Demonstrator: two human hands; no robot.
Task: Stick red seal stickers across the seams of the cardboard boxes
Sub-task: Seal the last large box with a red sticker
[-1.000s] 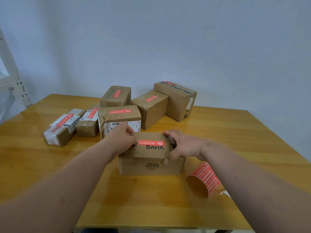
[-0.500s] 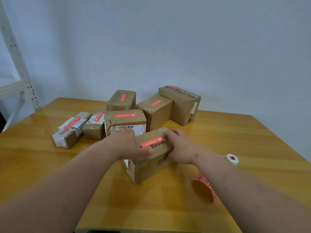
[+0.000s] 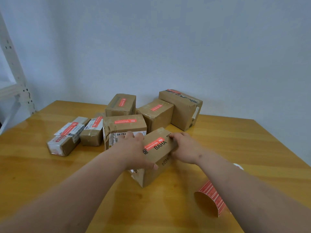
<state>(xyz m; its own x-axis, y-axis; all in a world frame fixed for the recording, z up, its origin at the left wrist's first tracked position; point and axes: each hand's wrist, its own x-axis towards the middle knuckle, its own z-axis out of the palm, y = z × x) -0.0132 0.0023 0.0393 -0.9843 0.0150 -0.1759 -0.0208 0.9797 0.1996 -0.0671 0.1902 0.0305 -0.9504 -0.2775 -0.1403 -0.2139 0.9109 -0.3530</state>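
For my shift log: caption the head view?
Both hands, left and right, grip the sealed BAHA box beside six stickered boxes.

One head-worn wide-angle view

It looks forward and down from above the forearms; the wooden table (image 3: 50, 165) lies close below; the wall behind fills the upper half.

Table (image 3: 218, 140) was wood, varnished, glossy with light streaks on it. Boxes (image 3: 124, 130) were matt brown cardboard, creased, some wrapped in shiny clear tape. Front box (image 3: 156, 167) was smoother cardboard with black print. Red sticker (image 3: 154, 143) on it looked like slightly glossy paper. Curled sticker sheet (image 3: 208, 199) had a matt brown paper backing. Rack (image 3: 15, 71) at left looked like white painted metal. Wall (image 3: 168, 47) was matt.
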